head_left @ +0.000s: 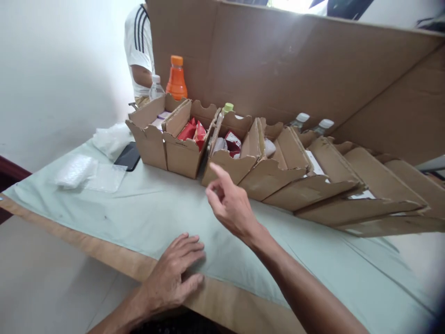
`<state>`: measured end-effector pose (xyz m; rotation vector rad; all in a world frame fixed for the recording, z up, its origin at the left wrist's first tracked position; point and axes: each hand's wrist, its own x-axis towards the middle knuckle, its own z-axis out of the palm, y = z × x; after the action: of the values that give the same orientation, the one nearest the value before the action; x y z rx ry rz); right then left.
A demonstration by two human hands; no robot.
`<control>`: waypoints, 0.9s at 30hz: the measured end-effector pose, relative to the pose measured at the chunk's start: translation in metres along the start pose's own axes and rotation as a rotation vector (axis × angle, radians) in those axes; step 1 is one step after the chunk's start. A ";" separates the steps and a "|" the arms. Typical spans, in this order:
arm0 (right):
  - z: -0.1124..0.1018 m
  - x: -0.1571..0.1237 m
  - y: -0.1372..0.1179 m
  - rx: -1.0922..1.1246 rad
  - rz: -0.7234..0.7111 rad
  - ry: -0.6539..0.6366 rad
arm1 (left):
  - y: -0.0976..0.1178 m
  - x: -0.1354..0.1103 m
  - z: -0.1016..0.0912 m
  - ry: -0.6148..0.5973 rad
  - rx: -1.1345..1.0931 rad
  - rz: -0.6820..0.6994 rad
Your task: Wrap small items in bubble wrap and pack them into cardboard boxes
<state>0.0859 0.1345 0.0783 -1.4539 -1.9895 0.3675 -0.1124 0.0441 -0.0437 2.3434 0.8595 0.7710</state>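
My left hand (181, 269) lies over the near edge of the table, fingers stretched out and nothing in it. In front of the cardboard bins hovers my right hand (229, 199), empty, its index finger extended and the others curled. That fingertip is nearest a cardboard bin (227, 164) holding a dark red and white packet (232, 141). Just left of it, another bin (182, 155) contains red packets (193, 132). Whether the finger touches the bin front, I cannot tell.
More bins (313, 190) lean in a row to the right. Bubble wrap (74, 171) and a black phone (128, 156) lie on the left. An orange bottle (177, 81) and a tall cardboard panel (278, 60) stand behind. A person's white sleeve (139, 37) shows beyond.
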 end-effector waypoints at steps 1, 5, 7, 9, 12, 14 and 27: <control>0.001 0.023 -0.014 -0.068 -0.006 -0.006 | -0.002 0.001 0.000 0.075 -0.062 -0.005; 0.016 0.101 -0.040 -0.149 0.111 -0.049 | -0.006 0.001 -0.003 0.314 -0.220 -0.004; 0.026 0.118 -0.039 -0.088 0.162 -0.047 | -0.005 -0.002 -0.004 0.406 -0.230 -0.025; 0.031 0.113 -0.038 -0.058 0.173 -0.031 | -0.004 -0.008 -0.004 0.513 -0.214 -0.099; 0.026 0.066 -0.047 0.000 0.139 -0.018 | -0.005 -0.019 -0.004 0.694 -0.231 -0.281; 0.011 0.016 -0.056 0.081 0.092 -0.015 | -0.007 -0.027 -0.007 0.806 -0.282 -0.360; -0.100 -0.205 0.024 0.289 0.404 0.334 | -0.014 -0.061 -0.027 0.470 -0.213 -0.481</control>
<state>0.2050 -0.0613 0.0727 -1.6015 -1.3188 0.5218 -0.1745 0.0179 -0.0532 1.6870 1.3929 1.1454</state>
